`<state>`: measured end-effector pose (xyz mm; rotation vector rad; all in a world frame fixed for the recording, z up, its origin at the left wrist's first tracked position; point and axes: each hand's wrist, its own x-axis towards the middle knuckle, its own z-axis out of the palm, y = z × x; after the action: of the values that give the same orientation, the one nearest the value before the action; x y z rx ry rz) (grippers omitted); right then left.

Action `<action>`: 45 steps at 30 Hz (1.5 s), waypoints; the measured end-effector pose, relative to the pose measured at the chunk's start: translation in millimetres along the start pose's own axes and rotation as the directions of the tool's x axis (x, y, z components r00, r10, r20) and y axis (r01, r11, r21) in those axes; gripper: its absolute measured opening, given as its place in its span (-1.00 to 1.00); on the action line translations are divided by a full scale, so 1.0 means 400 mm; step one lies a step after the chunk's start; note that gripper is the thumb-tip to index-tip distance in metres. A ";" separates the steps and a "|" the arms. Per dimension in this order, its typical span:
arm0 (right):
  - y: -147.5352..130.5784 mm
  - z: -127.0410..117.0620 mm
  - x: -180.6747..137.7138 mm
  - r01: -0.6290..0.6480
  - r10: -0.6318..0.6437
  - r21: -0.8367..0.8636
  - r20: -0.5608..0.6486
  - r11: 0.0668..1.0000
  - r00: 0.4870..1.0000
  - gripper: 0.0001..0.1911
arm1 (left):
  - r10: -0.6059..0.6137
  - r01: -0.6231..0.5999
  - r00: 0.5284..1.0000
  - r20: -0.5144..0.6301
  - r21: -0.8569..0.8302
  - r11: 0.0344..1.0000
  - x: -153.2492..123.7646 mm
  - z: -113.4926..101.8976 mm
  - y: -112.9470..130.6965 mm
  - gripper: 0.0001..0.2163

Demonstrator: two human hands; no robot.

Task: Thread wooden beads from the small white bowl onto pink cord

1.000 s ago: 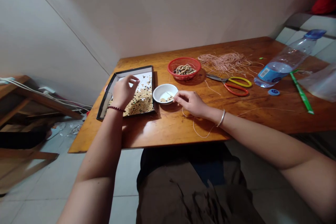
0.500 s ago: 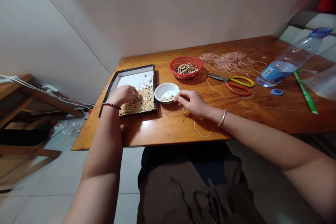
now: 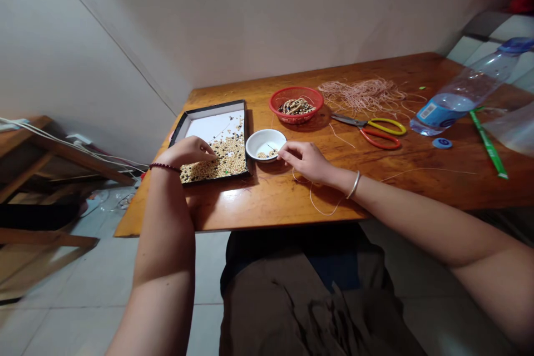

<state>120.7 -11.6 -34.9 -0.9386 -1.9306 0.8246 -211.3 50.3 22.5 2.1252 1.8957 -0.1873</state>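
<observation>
Left hand (image 3: 189, 153) has been lowered from above the tray (image 3: 208, 122), at the bench's (image 3: 250, 200) left end, bringing its beads (image 3: 231, 161) within fingertip reach; fingers curled, grip cannot be told. Needle (image 3: 271, 148) is kept pinched in right hand (image 3: 307, 162) over white bowl (image 3: 261, 139)

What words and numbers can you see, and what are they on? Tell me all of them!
No word or number reads clearly.
Blue label on the bottle: a pale barcode-like patch and dark marks, too blurred to read.
Blue bottle cap on the table: a small curly mark, too small to be sure of.
</observation>
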 end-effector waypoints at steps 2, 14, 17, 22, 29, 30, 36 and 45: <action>0.000 0.000 0.000 0.001 -0.001 -0.005 0.002 1.000 1.000 -0.73 | 0.004 -0.004 1.000 0.002 -0.002 1.000 0.003 0.003 0.000 -0.69; -0.005 -0.005 -0.001 0.008 -0.008 -0.037 0.007 0.999 1.000 -0.73 | -0.014 0.014 1.000 0.016 0.002 1.000 0.017 0.013 0.005 -0.70; -0.005 -0.004 -0.001 0.005 -0.005 -0.039 0.007 0.999 1.000 -0.73 | -0.011 0.011 1.000 0.004 0.005 1.000 0.021 0.017 0.004 -0.72; -0.001 -0.003 0.000 0.001 -0.001 -0.043 0.006 0.999 1.000 -0.72 | -0.026 0.025 0.999 0.023 0.020 0.999 0.017 0.018 0.006 -0.69; 0.001 -0.004 -0.001 -0.001 0.001 -0.040 0.014 0.999 1.000 -0.71 | -0.018 0.018 1.000 -0.005 0.055 0.998 0.008 0.013 0.021 -0.73; 0.000 -0.004 -0.001 -0.001 0.001 -0.042 0.014 0.999 1.000 -0.72 | -0.017 0.020 0.999 -0.052 0.062 0.998 0.007 0.011 0.026 -0.73; -0.003 -0.004 -0.001 0.004 -0.004 -0.040 0.008 0.999 1.000 -0.72 | 0.025 -0.022 0.961 -0.276 0.015 1.000 0.011 0.013 0.036 -0.75; 0.001 -0.007 0.000 0.014 -0.014 -0.029 0.003 0.999 1.000 -0.71 | -0.005 0.013 0.979 -0.205 0.038 0.999 0.010 0.012 0.023 -0.75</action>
<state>123.1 -11.0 -34.0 -0.9410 -1.9544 0.7919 -201.5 51.6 17.9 2.2387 2.0297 -0.0064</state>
